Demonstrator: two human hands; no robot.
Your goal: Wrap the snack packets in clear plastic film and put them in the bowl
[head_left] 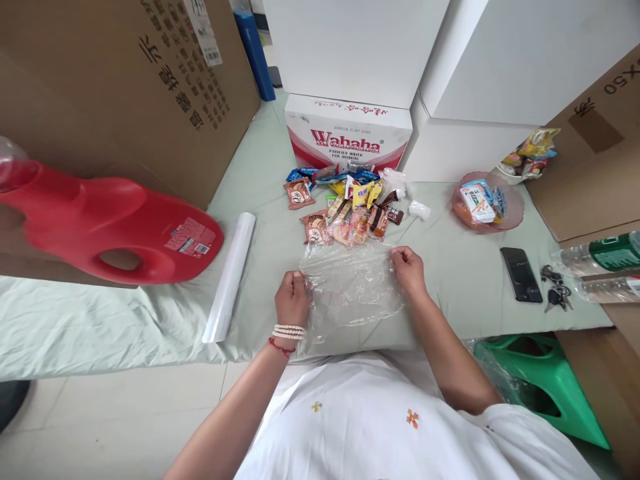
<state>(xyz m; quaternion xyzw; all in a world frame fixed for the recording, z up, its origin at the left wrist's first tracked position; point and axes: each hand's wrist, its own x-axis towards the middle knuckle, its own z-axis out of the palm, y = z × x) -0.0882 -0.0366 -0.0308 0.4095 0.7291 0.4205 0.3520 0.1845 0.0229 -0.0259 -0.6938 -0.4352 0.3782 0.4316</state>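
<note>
Both hands are on the clear plastic bag (350, 287) here. The left hand (293, 298) pinches its near-left edge, fingers closed on the film, and the right hand (410, 270) grips the far-right corner between thumb and fingertips. The hands sit well apart, with the bag stretched between them, crinkled and lying flat on the pale green cloth of the worktop (450, 293), right in front of the person's body.

Just beyond the bag is a pile of wrapped snacks (345, 207) — brown, yellow and blue packets heaped together, its nearest packets touching the bag's far edge. Behind that stands a red-and-white Wahaha box (347, 137).

To the left, a white roll (230, 277) lies at an angle near the left hand, and a big red jug (115, 230) lies on its side further out. Over on the right is a pink bowl (515, 210) holding packets, then a black phone (521, 273) with a bunch of keys (556, 290) just beside it, and two bottles (597, 257) on their sides at the edge. A green stool (545, 373) sits below the worktop on the right.
</note>
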